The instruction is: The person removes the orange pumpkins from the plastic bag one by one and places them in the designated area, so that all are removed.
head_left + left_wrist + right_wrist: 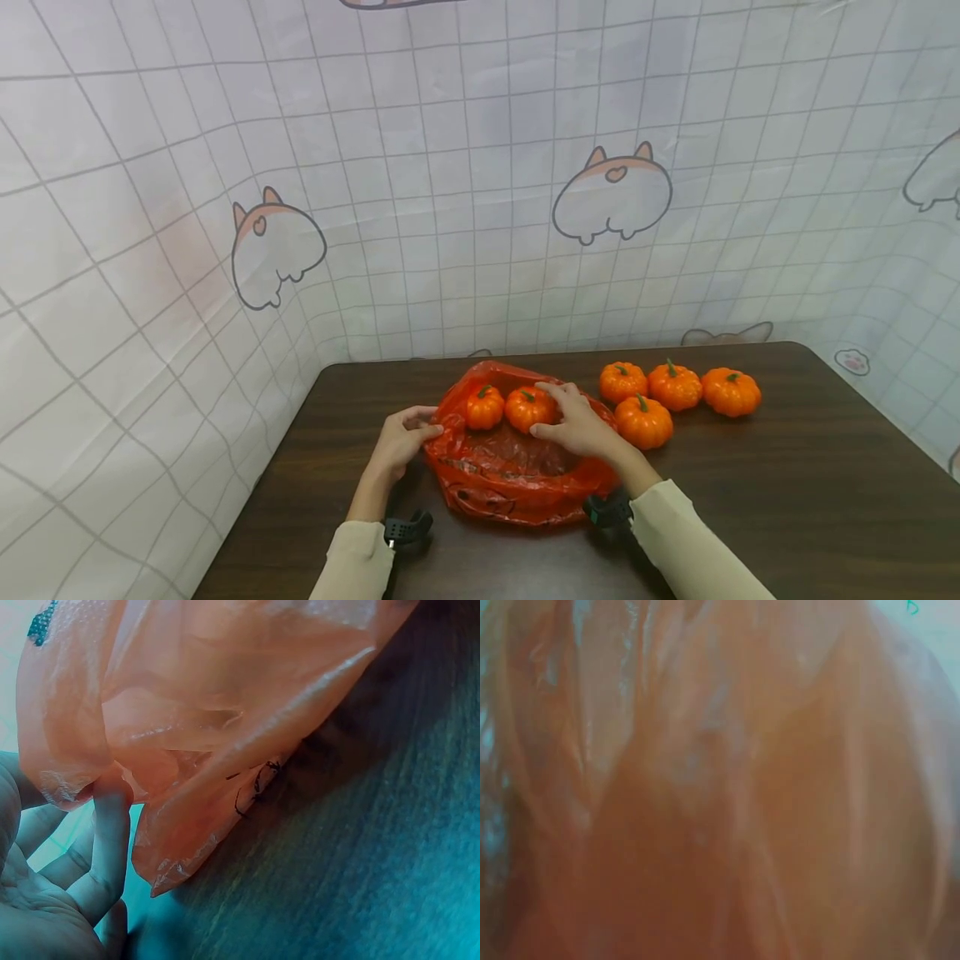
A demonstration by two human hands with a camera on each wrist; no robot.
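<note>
A red plastic bag (pixel 517 498) lies on the table with its mouth spread wide. Inside it sit two small orange pumpkins side by side, a left pumpkin (pixel 483 410) and a right pumpkin (pixel 527 410). My left hand (pixel 399 442) pinches the bag's left rim between thumb and finger; the left wrist view shows this hand (pixel 67 889) at the bag's edge (pixel 217 735). My right hand (pixel 581 427) reaches over the bag's right side and grips the right pumpkin, thumb in front and fingers behind. Blurred bag film (pixel 720 795) fills the right wrist view, hiding the hand there.
Several more orange pumpkins stand to the right of the bag: a front one (pixel 643 422), one behind it (pixel 622 382), a middle one (pixel 675 387) and a far-right one (pixel 731 392). The dark wooden table (pixel 787 500) meets a gridded white cloth (pixel 465 275) behind.
</note>
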